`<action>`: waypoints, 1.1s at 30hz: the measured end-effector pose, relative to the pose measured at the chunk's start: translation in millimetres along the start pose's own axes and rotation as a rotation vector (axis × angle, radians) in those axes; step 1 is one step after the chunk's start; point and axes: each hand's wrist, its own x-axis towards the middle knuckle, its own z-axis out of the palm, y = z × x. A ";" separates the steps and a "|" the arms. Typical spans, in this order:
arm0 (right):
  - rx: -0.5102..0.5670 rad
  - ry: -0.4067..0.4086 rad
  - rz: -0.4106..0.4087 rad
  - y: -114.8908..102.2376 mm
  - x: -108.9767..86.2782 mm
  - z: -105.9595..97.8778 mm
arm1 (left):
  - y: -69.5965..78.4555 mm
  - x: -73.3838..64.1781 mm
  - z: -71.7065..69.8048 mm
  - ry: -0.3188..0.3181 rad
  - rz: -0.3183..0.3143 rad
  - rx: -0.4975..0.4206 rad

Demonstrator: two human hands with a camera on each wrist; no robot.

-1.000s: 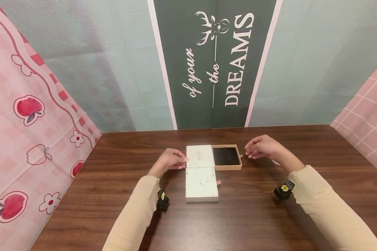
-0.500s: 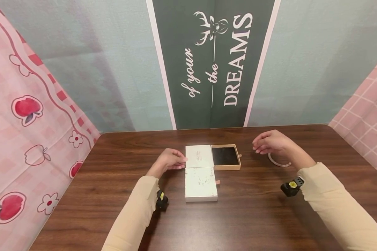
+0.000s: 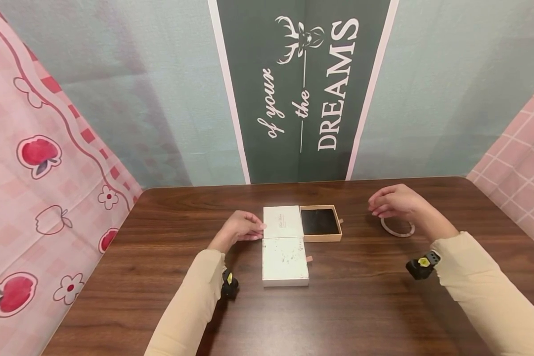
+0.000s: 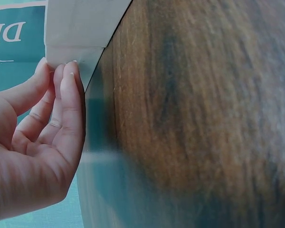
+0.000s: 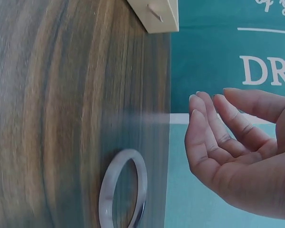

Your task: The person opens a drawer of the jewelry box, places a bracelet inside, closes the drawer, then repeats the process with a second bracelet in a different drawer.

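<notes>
In the head view, my left hand (image 3: 242, 226) holds the left edge of a white box sleeve (image 3: 281, 221), thumb at the top edge and fingers along its side; the left wrist view shows the fingertips against the white box (image 4: 76, 33). From the sleeve's right side juts a tan drawer (image 3: 337, 237) with a dark lining and a small pull tab. My right hand (image 3: 396, 201) hovers right of the drawer with loosely curled fingers, holding nothing. Just below it a pale bangle (image 3: 384, 228) lies on the table; the right wrist view shows the bangle (image 5: 107, 190) too.
A second white box (image 3: 285, 262) with a speckled top and a pinkish tab adjoins the sleeve's near side. The brown wooden table (image 3: 347, 306) ends at a patterned curtain (image 3: 182, 99) behind, with a pink apple-print cloth (image 3: 40, 198) on the left.
My right hand has moved right, away from the drawer's tab and over to the bangle, which shows more now. The left hand and both boxes stay in place.
</notes>
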 end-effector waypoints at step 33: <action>-0.129 0.100 0.042 40.5 -17.9 -51.2 | -2.2 0.6 1.3 -0.008 -0.004 0.002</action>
